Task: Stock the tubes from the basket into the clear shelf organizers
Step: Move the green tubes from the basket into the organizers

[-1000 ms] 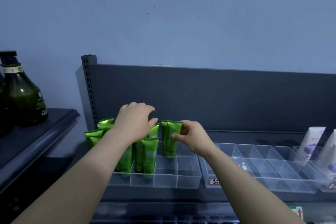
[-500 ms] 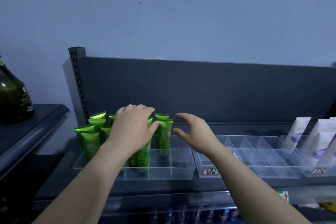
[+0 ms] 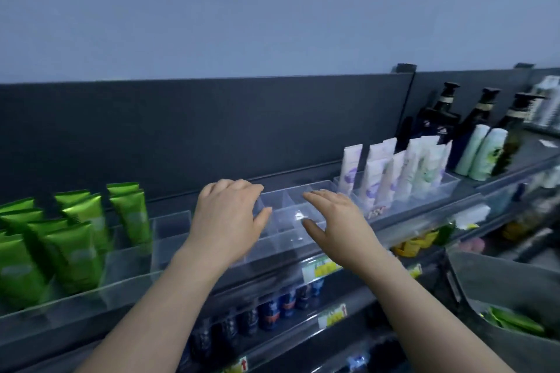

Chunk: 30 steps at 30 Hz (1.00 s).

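The green tubes [image 3: 78, 239] stood in the clear organizer [image 3: 127, 269] on the left. More lay in the grey basket [image 3: 497, 291]. Both hands, left hand [image 3: 230, 221] and right hand [image 3: 336, 221], were open and held nothing.

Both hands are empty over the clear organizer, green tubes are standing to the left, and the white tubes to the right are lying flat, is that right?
Not quite. The white tubes stand upright in their organizer, not flat, as the head view shows. The rest holds: the left hand and right hand are empty over the clear organizer, and the green tubes stand to the left.
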Each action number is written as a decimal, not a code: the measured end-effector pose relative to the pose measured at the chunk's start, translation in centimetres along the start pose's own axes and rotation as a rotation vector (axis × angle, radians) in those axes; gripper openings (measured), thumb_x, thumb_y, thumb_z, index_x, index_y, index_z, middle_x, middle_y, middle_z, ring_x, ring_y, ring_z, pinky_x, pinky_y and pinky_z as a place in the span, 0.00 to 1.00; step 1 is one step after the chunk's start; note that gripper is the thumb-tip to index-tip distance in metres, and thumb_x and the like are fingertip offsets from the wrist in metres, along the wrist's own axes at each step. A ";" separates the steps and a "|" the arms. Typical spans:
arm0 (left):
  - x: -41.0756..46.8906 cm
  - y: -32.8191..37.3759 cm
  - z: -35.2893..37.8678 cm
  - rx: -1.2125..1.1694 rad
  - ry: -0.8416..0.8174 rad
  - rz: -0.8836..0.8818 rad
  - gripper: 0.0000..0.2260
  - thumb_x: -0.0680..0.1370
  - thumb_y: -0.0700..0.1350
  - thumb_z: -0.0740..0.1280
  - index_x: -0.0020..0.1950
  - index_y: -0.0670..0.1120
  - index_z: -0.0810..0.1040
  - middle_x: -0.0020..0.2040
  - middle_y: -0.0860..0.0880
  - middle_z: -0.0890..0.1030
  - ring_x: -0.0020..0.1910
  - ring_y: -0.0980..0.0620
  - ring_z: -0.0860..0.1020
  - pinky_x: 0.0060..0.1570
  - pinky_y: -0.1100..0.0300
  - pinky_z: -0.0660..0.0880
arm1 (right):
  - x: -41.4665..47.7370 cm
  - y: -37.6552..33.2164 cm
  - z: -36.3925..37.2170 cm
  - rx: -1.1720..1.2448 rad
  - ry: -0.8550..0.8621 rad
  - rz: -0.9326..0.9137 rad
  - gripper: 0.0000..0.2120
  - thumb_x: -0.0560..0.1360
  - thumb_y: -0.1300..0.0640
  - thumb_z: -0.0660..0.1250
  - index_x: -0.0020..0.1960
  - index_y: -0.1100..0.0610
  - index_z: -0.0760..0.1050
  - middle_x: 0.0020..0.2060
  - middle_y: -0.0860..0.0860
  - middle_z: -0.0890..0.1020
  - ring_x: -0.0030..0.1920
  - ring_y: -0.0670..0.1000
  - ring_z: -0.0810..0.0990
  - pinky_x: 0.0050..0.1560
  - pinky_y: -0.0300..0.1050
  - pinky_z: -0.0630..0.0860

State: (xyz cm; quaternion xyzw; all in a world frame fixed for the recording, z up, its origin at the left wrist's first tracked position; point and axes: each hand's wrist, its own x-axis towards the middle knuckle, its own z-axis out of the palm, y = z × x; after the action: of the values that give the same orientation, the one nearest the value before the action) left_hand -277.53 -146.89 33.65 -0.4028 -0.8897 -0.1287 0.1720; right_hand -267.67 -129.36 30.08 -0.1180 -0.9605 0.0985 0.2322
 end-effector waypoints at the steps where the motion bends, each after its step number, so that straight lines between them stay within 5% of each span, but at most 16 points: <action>1: 0.5 1.9 0.7 -0.013 -0.008 0.030 0.19 0.80 0.59 0.57 0.68 0.54 0.71 0.65 0.55 0.75 0.64 0.50 0.71 0.65 0.55 0.63 | -1.0 1.8 -0.7 -0.010 0.002 0.030 0.22 0.76 0.51 0.65 0.69 0.57 0.71 0.65 0.52 0.75 0.67 0.55 0.71 0.69 0.51 0.64; 17: 5.7 35.8 14.0 -0.228 -0.218 0.347 0.15 0.78 0.56 0.61 0.59 0.51 0.77 0.55 0.51 0.79 0.57 0.46 0.75 0.53 0.53 0.70 | -20.4 32.6 -10.3 -0.162 -0.075 0.433 0.21 0.75 0.53 0.66 0.67 0.55 0.73 0.63 0.52 0.78 0.64 0.54 0.74 0.67 0.48 0.67; 30: 10.3 48.3 29.5 -0.259 -0.549 0.405 0.12 0.78 0.51 0.63 0.60 0.49 0.76 0.55 0.49 0.78 0.54 0.47 0.77 0.49 0.50 0.77 | -27.0 49.7 -8.7 -0.132 -0.207 0.746 0.21 0.74 0.52 0.67 0.66 0.53 0.74 0.59 0.51 0.80 0.61 0.53 0.76 0.62 0.46 0.69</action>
State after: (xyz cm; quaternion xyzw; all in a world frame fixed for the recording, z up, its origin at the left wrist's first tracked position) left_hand -253.09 -98.04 15.44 -0.6088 -0.7813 -0.0907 -0.1036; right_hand -231.28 -88.19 14.18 -0.4631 -0.8742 0.1255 0.0743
